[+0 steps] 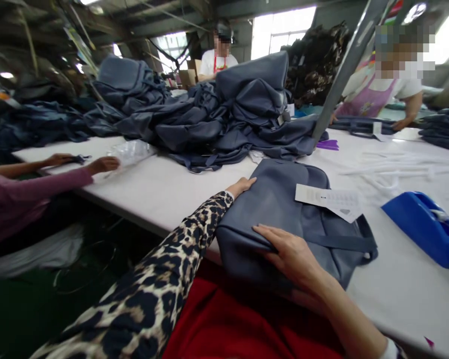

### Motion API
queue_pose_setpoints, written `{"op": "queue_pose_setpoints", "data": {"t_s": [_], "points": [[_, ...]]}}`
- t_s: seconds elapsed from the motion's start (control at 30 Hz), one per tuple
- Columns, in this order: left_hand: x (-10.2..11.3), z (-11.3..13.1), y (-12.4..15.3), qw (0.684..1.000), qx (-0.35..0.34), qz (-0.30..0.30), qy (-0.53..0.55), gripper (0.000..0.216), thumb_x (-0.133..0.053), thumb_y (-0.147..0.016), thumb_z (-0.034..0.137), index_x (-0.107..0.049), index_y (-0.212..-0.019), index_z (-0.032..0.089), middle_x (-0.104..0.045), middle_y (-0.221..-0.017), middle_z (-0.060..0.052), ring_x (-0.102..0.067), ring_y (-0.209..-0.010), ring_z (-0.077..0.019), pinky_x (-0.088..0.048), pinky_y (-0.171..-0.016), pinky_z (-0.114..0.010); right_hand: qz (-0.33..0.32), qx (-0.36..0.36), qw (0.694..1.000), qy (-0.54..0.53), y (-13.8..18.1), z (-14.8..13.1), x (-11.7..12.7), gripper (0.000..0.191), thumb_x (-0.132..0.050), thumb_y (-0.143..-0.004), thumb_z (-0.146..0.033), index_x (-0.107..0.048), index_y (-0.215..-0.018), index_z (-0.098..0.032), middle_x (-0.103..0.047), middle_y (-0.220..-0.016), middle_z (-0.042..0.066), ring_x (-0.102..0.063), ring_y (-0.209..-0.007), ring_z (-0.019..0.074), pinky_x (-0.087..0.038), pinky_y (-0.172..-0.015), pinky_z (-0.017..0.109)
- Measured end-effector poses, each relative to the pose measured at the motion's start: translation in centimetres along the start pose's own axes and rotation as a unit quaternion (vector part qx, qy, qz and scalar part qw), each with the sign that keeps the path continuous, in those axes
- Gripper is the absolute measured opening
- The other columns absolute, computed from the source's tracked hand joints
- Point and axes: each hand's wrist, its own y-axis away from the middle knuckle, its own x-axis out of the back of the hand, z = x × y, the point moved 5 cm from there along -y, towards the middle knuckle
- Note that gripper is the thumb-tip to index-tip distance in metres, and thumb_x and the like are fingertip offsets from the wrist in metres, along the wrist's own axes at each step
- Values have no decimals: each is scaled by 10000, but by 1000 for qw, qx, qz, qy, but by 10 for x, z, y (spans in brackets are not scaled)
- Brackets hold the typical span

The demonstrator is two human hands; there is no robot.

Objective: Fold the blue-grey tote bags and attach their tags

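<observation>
A dark blue-grey, smooth backpack [273, 199] lies on the white table in front of me, partly over its near edge. White paper tags [327, 199] rest on its upper face, and a strap [336, 243] crosses its right part. At the backpack's far left edge, my left hand [242, 186] holds on, thumb on top and the other fingers hidden. My right hand [292, 254] grips the near edge, thumb over the top and fingers against the side. Part of that hand's underside is in shadow.
Behind the backpack rises a heap of similar bags [194, 119]. A slanted metal post [344, 75] stands at right, near a blue tape dispenser [426, 227] and white strips [392, 169]. Left, a co-worker's hands [107, 164] are by clear plastic [129, 152]; two more people stand across the table.
</observation>
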Motion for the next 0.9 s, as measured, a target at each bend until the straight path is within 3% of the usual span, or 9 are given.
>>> {"op": "queue_pose_setpoints", "data": {"t_s": [0.07,0.17,0.27,0.37,0.5,0.6,0.67,0.9], "points": [[2,-6,8,998,17,-33,55,449,-419,-1012,466,-662,-1070,92,-697,-1052,-130,-667,-982,-254,-549,-873,-406,26,-5,999,-23,1,16,-7,422,-500,-956,-269,-562,-1373,-291,-604,-1367,39,-592,-1231,226,-504,-1033,400],[7,-25,39,988,1,-61,140,524,-325,-1026,492,-652,-1123,95,-713,-1076,-143,-675,-1001,-253,-549,-881,-385,53,-7,997,-53,2,40,-18,394,-500,-955,-293,-596,-1337,-294,-626,-1337,20,-620,-1192,227,-520,-1017,395],[13,-54,93,977,-43,-37,206,497,-425,-994,507,-548,-1299,134,-611,-1319,-139,-603,-1183,-243,-497,-989,-375,70,-10,995,-75,4,51,-23,399,-518,-951,-345,-598,-1337,-285,-623,-1339,30,-617,-1195,246,-514,-1017,414],[13,-82,158,965,-90,-15,244,599,-653,-871,513,-518,-1345,173,-519,-1434,-132,-494,-1319,-258,-405,-1106,-387,58,-19,995,-81,6,51,-19,420,-540,-939,-413,-602,-1335,-286,-640,-1317,31,-629,-1175,263,-513,-1010,421],[6,-95,223,955,-190,-51,220,666,-708,-825,531,-508,-1396,254,-381,-1553,-84,-337,-1442,-274,-243,-1216,-424,46,-29,995,-86,5,49,-9,435,-570,-910,-472,-628,-1308,-306,-658,-1291,12,-668,-1107,271,-516,-998,409],[3,-95,239,957,-231,-80,158,735,-626,-868,589,-400,-1489,267,-248,-1618,-75,-179,-1506,-257,-114,-1249,-430,76,-42,989,-119,5,47,-3,427,-575,-894,-493,-662,-1266,-303,-693,-1228,-8,-674,-1093,271,-509,-999,385],[3,-93,240,956,-247,-98,126,834,-608,-852,645,-319,-1532,256,-213,-1627,-94,-130,-1516,-262,-98,-1248,-451,93,-59,984,-141,6,46,-3,424,-582,-884,-505,-681,-1239,-296,-711,-1189,-18,-669,-1100,271,-506,-998,363],[4,-88,240,938,-326,-88,81,733,-496,-897,681,-363,-1512,305,-339,-1581,-63,-263,-1478,-254,-162,-1233,-429,79,-81,984,-137,10,48,-7,435,-604,-867,-516,-685,-1232,-295,-709,-1196,-24,-657,-1120,279,-488,-1014,343]]}}
